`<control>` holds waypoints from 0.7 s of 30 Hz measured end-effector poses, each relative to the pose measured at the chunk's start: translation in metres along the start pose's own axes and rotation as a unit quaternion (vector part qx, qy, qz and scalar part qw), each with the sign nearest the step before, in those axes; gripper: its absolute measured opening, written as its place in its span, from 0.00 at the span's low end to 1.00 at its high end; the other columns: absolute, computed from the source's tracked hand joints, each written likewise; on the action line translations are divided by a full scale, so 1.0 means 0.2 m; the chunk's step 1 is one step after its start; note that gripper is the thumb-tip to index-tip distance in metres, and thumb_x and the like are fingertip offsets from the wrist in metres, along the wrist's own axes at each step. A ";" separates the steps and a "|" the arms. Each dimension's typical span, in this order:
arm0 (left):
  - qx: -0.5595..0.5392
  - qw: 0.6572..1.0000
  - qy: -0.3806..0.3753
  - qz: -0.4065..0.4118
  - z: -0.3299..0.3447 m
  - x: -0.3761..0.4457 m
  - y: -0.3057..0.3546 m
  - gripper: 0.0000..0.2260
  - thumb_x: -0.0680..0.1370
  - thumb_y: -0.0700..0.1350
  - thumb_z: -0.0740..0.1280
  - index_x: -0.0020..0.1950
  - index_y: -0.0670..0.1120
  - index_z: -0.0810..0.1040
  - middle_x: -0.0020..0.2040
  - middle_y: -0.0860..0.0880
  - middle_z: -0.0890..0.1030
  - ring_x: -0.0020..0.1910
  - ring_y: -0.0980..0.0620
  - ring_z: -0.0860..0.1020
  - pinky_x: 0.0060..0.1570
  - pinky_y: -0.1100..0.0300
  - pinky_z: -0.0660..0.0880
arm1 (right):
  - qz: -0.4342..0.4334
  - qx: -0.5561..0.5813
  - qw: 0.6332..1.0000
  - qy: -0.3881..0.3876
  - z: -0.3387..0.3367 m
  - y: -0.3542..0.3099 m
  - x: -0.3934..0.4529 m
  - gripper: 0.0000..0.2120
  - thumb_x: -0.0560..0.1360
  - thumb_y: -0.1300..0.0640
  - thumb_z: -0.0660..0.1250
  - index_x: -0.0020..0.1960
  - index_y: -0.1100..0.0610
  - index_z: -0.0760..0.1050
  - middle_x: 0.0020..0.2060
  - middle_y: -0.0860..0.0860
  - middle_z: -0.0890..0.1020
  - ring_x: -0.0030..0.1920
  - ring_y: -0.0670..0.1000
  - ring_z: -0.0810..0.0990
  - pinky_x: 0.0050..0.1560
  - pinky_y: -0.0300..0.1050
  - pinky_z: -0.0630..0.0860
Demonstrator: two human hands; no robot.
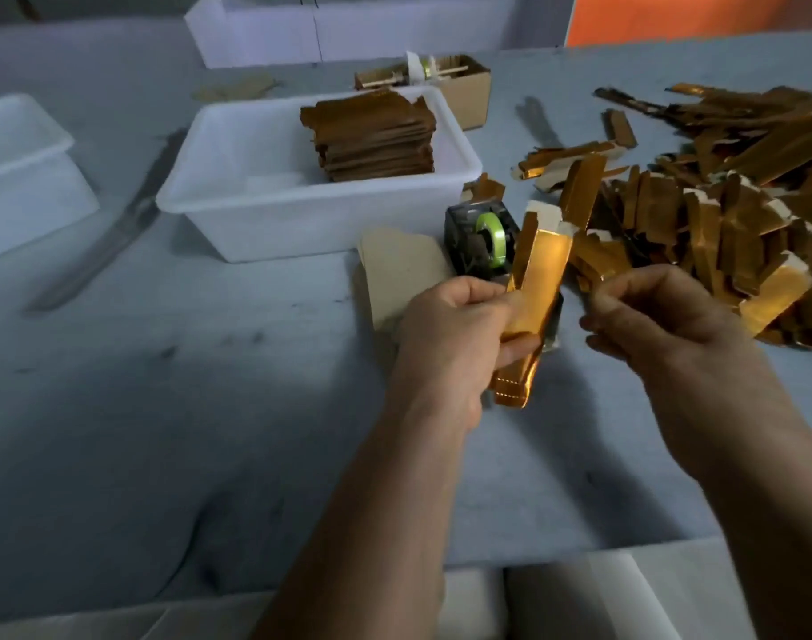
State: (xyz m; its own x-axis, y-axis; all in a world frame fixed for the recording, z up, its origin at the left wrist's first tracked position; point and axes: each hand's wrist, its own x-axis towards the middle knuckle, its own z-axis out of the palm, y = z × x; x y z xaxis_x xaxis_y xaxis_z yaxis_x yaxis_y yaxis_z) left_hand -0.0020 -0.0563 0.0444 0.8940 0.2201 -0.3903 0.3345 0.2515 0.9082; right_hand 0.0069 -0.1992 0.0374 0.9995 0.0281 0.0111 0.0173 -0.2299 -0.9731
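Observation:
My left hand [459,325] grips a shiny gold folded carton blank [535,288], held upright over the table with its open flaps pointing away from me. My right hand [648,311] hovers just to the right of the carton with its fingers curled; whether a bit of tape sits between thumb and fingers is too blurred to tell. Right behind the carton stands a black tape dispenser [480,237] with a green roll. A big heap of loose gold carton blanks [718,191] covers the table's right side.
A white plastic tub [256,196] behind the dispenser holds a neat stack of gold blanks [376,136]. A brown cardboard piece [404,270] lies beside the dispenser. A cardboard box [464,85] and more white tubs [20,145] stand further back and left.

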 end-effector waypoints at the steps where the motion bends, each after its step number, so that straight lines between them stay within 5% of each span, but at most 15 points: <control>1: -0.013 1.000 -0.007 -0.009 -0.01 -0.01 0.00 0.03 0.76 0.38 0.69 0.45 0.45 0.79 0.49 0.44 0.84 0.41 0.51 0.84 0.42 0.57 0.82 | -0.006 0.000 1.000 -0.019 -0.02 -0.02 -0.01 0.06 0.73 0.54 0.64 0.40 0.45 0.76 0.39 0.42 0.81 0.42 0.42 0.80 0.43 0.41 0.73; 5: -0.031 0.999 -0.020 -0.019 -0.02 -0.02 -0.02 0.05 0.76 0.33 0.67 0.50 0.40 0.79 0.50 0.40 0.83 0.44 0.47 0.85 0.46 0.56 0.82 | -0.041 -0.016 0.994 -0.100 -0.03 -0.08 -0.04 0.07 0.65 0.50 0.63 0.38 0.43 0.79 0.38 0.41 0.82 0.40 0.41 0.80 0.40 0.38 0.73; 8: -0.024 0.999 -0.034 -0.019 -0.03 -0.03 -0.03 0.10 0.76 0.32 0.66 0.57 0.36 0.78 0.52 0.39 0.83 0.46 0.45 0.85 0.50 0.54 0.81 | -0.060 -0.044 0.989 -0.125 -0.01 -0.09 -0.04 0.08 0.65 0.49 0.63 0.39 0.44 0.80 0.39 0.42 0.82 0.40 0.40 0.79 0.36 0.35 0.75; 12: -0.020 0.999 -0.043 -0.007 -0.03 -0.05 -0.03 0.06 0.76 0.32 0.66 0.52 0.36 0.79 0.49 0.39 0.84 0.45 0.46 0.85 0.48 0.58 0.82 | -0.073 -0.064 0.985 -0.142 0.00 -0.08 -0.01 0.07 0.71 0.56 0.64 0.44 0.49 0.80 0.39 0.43 0.83 0.40 0.38 0.79 0.35 0.27 0.73; 21: -0.013 0.999 -0.049 -0.007 -0.04 -0.06 -0.03 0.06 0.77 0.33 0.66 0.52 0.35 0.80 0.50 0.40 0.84 0.43 0.47 0.85 0.46 0.59 0.82 | -0.110 -0.131 0.974 -0.146 0.03 -0.09 0.01 0.14 0.64 0.48 0.63 0.50 0.40 0.73 0.40 0.42 0.82 0.40 0.41 0.80 0.36 0.36 0.77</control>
State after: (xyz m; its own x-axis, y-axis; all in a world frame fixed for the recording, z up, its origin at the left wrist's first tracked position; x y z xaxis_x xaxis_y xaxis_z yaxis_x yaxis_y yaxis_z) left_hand -0.0169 -0.0517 0.0428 0.9145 0.1236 -0.3852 0.3406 0.2784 0.8980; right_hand 0.0083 -0.1890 0.0543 0.9219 0.3714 0.1105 0.2748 -0.4256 -0.8622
